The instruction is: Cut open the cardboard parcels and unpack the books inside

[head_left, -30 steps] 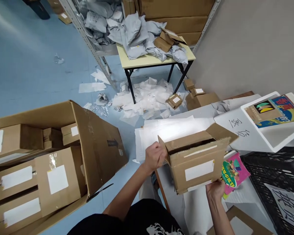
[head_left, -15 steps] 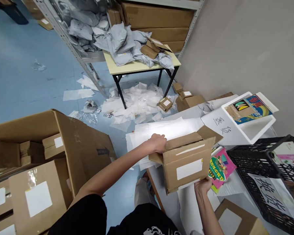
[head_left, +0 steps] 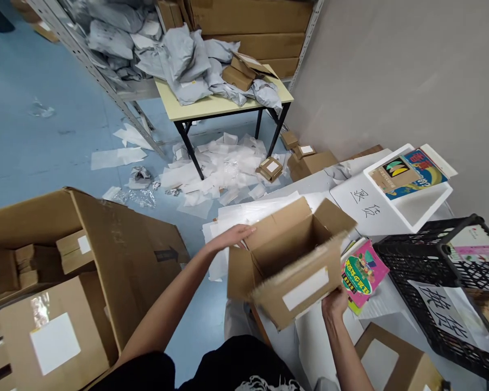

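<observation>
An empty-looking cardboard box [head_left: 309, 271] is tilted over the worktable, its flaps spread and its inside partly visible. A white label is on its near side. My left hand [head_left: 237, 237] touches the box's far left flap corner, fingers stretched out. At the lower right corner, my right hand [head_left: 334, 304] grips the box from below and the side. Just right of the box lies a pink book [head_left: 364, 271] on top of other books.
A black crate [head_left: 426, 304] and a white box with books [head_left: 361, 209] stand on the right. A closed carton [head_left: 385, 355] is at the near right. To my left is a large carton [head_left: 126, 260] full of boxes. Beyond, grey parcels cover a small table [head_left: 187, 113]; papers litter the floor.
The box has tipped toward me and its flaps have spread, showing the inside. My left hand has shifted left and its fingers have straightened. The view has turned slightly.
</observation>
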Available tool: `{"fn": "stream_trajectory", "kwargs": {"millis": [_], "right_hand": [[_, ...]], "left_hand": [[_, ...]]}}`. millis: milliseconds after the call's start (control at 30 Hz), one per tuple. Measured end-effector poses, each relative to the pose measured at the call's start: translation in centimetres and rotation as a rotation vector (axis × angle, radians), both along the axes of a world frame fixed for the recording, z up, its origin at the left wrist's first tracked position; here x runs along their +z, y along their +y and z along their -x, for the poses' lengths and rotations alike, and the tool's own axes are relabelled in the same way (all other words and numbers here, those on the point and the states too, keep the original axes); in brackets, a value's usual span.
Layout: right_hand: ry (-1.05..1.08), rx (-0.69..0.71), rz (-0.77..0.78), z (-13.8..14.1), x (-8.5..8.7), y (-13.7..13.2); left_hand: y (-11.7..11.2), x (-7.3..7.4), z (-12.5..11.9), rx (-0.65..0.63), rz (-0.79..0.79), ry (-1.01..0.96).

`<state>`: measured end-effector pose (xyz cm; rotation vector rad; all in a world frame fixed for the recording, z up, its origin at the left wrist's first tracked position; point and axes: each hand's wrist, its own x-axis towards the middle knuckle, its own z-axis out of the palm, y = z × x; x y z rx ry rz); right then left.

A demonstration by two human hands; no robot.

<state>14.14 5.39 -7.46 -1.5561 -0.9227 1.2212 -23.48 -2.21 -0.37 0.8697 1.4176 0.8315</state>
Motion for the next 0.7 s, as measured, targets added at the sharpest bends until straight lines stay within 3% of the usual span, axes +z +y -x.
{"fn": "stream_trajectory", "kwargs": {"millis": [133,233,300,400,467,567,633,700], "right_hand": [[-0.101,-0.030,0.015,2.9,0.6,0.1],[-0.187,0.023,0.039,5.1,1.0,-0.1],[-0.239,0.073,0.062,6.0,1.3,-0.4],[-0.291,0.155,0.084,6.4,1.8,-1.0],[-0.382,0.250,0.057,6.1,2.1,-1.2],[-0.578,0.424,-0.073,5.9,2.5,-1.3],[-0.662,0.540,-0.175,6.5,2.6,-1.2],[-0.743,0.671,-0.260,7.5,2.3,-1.1]], "left_hand": [[0.2,-1.0,4.2,0.348,-0.084,0.362],[-0.2,-0.4,6.2,0.443,-0.106,0.481],[-0.7,0.2,5.7,0.484,-0.122,0.535],[-1.6,0.3,1.2,0.499,-0.221,0.748],[-2.3,-0.7,-3.5,0.344,-0.335,0.908],[-3.5,-3.8,-9.3,0.148,-0.305,1.007],[-4.0,-6.3,-11.0,0.099,-0.220,1.055],[-4.2,-8.6,-11.2,0.066,-0.156,1.090]]}}
